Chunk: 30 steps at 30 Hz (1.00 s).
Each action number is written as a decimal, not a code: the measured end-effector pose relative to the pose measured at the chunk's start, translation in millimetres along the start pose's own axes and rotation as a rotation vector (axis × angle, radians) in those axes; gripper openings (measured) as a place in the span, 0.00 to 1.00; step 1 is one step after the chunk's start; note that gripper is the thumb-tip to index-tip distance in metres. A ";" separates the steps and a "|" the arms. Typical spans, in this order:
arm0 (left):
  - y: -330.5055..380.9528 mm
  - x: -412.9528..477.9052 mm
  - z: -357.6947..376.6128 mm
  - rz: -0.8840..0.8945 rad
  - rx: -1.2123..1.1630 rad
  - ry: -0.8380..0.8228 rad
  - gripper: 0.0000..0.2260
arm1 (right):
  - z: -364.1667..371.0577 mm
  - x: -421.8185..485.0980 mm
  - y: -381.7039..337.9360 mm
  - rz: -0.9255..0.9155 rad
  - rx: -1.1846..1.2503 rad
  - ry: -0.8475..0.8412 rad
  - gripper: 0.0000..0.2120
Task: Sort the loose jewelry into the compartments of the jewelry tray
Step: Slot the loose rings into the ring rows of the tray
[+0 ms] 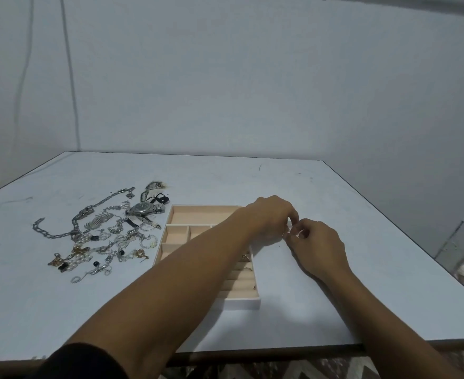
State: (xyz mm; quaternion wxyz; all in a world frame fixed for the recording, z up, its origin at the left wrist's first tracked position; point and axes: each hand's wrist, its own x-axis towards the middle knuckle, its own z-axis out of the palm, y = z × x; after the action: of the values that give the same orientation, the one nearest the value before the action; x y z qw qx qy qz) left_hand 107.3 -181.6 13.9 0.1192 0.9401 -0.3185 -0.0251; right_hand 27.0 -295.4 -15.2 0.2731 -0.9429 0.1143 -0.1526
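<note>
Over table, left hand meets right hand, fingers curled.

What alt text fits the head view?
The left hand and right hand meet just right of a beige jewelry tray, pinching a tiny item I cannot identify. A heap of loose jewelry lies left of the tray on the pale table.

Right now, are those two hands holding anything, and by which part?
The left hand and right hand both pinch a tiny pale piece between them, right of the beige compartmented jewelry tray. Too small to tell which part they grip.
</note>
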 end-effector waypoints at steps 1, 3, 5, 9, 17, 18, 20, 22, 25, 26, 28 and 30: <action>-0.6 0.4 -0.1 0.003 -0.002 -0.001 0.14 | -0.4 -0.1 -0.9 0.013 0.008 -0.004 0.07; -2.5 2.1 0.6 0.000 -0.011 -0.013 0.14 | -2.3 -0.6 -1.7 0.042 0.038 -0.016 0.10; -4.2 4.0 0.0 0.009 -0.012 -0.033 0.13 | -4.1 -1.5 -2.1 0.060 0.066 -0.026 0.11; -5.0 8.3 -3.0 0.032 -0.035 -0.102 0.07 | -6.2 -3.4 -1.3 0.065 0.147 -0.021 0.09; -0.7 7.0 -2.1 0.029 -0.080 -0.084 0.03 | -17.1 -11.9 4.5 0.078 0.334 -0.016 0.07; 0.0 6.7 -2.7 0.032 -0.082 -0.082 0.04 | -18.3 -12.1 5.1 0.080 0.353 -0.016 0.07; 0.6 4.5 -5.2 0.042 -0.098 -0.090 0.06 | -20.9 -12.0 6.9 0.097 0.420 -0.008 0.06; 1.6 1.8 -8.6 0.065 -0.104 -0.112 0.08 | -24.5 -12.1 8.9 0.119 0.502 0.011 0.06; 4.7 -1.0 -12.6 0.085 -0.084 -0.151 0.10 | -29.7 -13.2 8.9 0.148 0.623 0.031 0.05; 5.2 -1.1 -13.0 0.083 -0.079 -0.162 0.10 | -30.8 -13.6 8.5 0.158 0.656 0.036 0.04; 5.3 -0.6 -13.3 0.081 -0.059 -0.168 0.10 | -32.0 -14.3 7.6 0.172 0.689 0.045 0.03; 4.8 -0.7 -13.0 0.082 -0.038 -0.150 0.07 | -31.7 -14.7 7.8 0.184 0.713 0.048 0.03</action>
State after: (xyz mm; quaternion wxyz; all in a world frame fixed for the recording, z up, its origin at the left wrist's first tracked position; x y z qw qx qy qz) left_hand 105.5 -182.1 27.7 0.1137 0.9193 -0.3641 -0.0964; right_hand 1.3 -312.6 2.7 0.5945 -0.7703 0.1445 -0.1796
